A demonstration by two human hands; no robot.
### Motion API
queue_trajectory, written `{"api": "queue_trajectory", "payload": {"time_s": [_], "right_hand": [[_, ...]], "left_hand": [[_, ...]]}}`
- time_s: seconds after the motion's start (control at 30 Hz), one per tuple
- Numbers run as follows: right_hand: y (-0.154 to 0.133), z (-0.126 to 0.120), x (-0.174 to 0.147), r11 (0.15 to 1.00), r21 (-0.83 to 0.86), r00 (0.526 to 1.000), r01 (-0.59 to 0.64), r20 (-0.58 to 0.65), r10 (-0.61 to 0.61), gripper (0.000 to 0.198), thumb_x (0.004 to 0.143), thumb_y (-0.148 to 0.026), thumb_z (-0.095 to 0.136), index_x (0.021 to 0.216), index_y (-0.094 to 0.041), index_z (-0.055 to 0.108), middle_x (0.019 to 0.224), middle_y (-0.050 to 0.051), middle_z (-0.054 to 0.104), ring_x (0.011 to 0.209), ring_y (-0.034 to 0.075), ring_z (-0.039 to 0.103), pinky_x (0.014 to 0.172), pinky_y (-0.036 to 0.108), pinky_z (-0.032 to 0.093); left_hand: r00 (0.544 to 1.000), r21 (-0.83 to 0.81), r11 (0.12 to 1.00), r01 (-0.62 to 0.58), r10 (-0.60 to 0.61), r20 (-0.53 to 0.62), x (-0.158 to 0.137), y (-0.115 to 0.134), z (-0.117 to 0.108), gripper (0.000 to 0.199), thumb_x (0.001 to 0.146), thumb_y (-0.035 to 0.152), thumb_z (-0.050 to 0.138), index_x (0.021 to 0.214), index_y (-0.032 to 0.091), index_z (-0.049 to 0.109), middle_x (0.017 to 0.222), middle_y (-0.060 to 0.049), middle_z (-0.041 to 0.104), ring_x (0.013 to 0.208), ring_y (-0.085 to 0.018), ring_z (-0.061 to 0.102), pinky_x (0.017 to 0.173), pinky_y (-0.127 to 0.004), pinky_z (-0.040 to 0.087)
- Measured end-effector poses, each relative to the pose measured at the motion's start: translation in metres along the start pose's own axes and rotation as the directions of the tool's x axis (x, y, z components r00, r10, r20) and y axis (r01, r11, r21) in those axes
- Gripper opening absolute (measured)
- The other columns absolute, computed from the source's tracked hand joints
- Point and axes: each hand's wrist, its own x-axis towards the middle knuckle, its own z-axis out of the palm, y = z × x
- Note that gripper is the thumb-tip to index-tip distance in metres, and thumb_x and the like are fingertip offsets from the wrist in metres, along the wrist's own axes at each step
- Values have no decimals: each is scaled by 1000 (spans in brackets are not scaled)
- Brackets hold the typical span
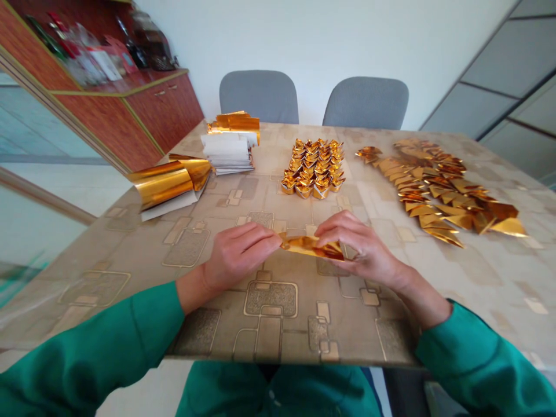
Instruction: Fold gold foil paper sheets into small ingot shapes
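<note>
Between my two hands, just above the table's near middle, is a folded piece of gold foil paper [306, 246]. Its left end is pinched between the thumb and fingers of my left hand [243, 250]. My right hand [358, 243] grips the other end, thumb below and fingers on top, partly covering it. Beyond the hands stands a block of folded gold foil ingots [313, 168], set close together in rows. To the right lie long overlapping rows of folded gold foil pieces [434, 191].
At the left are curled gold foil sheets [163, 185] and a stack of white-backed paper [228, 152]. A patterned cloth covers the table [271, 298]. Two grey chairs [259, 95] stand at the far edge, and a wooden cabinet [165, 107] with bottles is at the back left.
</note>
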Motion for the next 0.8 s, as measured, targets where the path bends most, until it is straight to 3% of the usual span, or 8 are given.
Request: {"api": "queue_trajectory", "payload": {"time_s": [0.23, 0.37, 0.5, 0.6, 0.73, 0.8], "right_hand": [[-14, 3, -1, 982, -73, 984, 175, 28, -173, 12, 94, -21, 57, 104, -21, 65, 98, 3, 71, 92, 17, 58, 88, 37, 44], [-26, 10, 2, 964, -150, 974, 218, 89, -206, 16, 97, -20, 54, 106, -23, 66, 96, 1, 72, 90, 16, 56, 85, 34, 43], [-25, 25, 4, 951, -154, 946, 267, 229, -228, 19, 100, -21, 50, 108, -21, 67, 93, 2, 72, 94, 15, 58, 85, 33, 41], [-22, 30, 5, 968, -88, 921, 236, 338, -194, 20, 101, -25, 48, 109, -21, 66, 98, 3, 72, 101, 16, 59, 87, 34, 41], [-12, 25, 3, 986, -58, 916, 155, 382, -122, 29, 96, -23, 54, 125, -20, 59, 118, 8, 69, 112, 20, 56, 94, 38, 40], [-5, 20, 1, 993, -70, 929, 97, 363, -65, 29, 94, -19, 55, 123, -18, 59, 115, 8, 69, 108, 20, 57, 93, 39, 41]], "left_hand": [[997, -138, 988, -70, 71, 0, 7, -15, 12, 10, 92, 12, 57, 98, 16, 64, 104, -9, 73, 99, -16, 67, 87, -32, 57], [1000, -194, 981, 3, -3, 5, 11, -20, 23, 14, 95, 16, 53, 88, 17, 66, 101, -7, 73, 97, -16, 66, 86, -32, 56], [978, -240, 971, 16, 35, 207, 11, -24, 31, 25, 98, 18, 45, 91, 16, 69, 94, -7, 72, 89, -14, 66, 80, -27, 55], [938, -282, 959, -20, 115, 325, 10, -26, 32, 26, 99, 17, 43, 96, 16, 69, 101, -9, 72, 97, -16, 65, 87, -29, 54], [929, -311, 948, -61, 168, 329, 9, -28, 29, 27, 96, 11, 43, 95, 16, 69, 105, -8, 73, 101, -17, 64, 92, -32, 53], [934, -307, 951, -49, 152, 323, 8, -27, 27, 27, 94, 9, 43, 96, 16, 69, 104, -8, 74, 101, -18, 63, 92, -33, 52]]}}
